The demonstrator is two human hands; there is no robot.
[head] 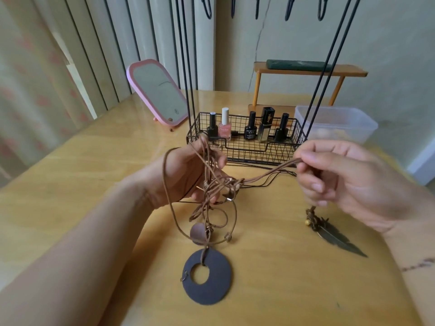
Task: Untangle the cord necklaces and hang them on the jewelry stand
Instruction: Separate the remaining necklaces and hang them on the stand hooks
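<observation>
Brown cord tangle [219,187] stretched sideways: bunched in gripping left hand [188,175], strands pinched by right hand [339,180]; knot nearer left.

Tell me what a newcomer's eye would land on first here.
First, the tangle of brown cords stretched between the left hand and the right hand, mid-table. Below it the dark ring pendant lies near the front of the wooden table, and a feather pendant lies under the right hand. Behind stands the wire basket of nail polish bottles, with a pink mirror at back left.
</observation>
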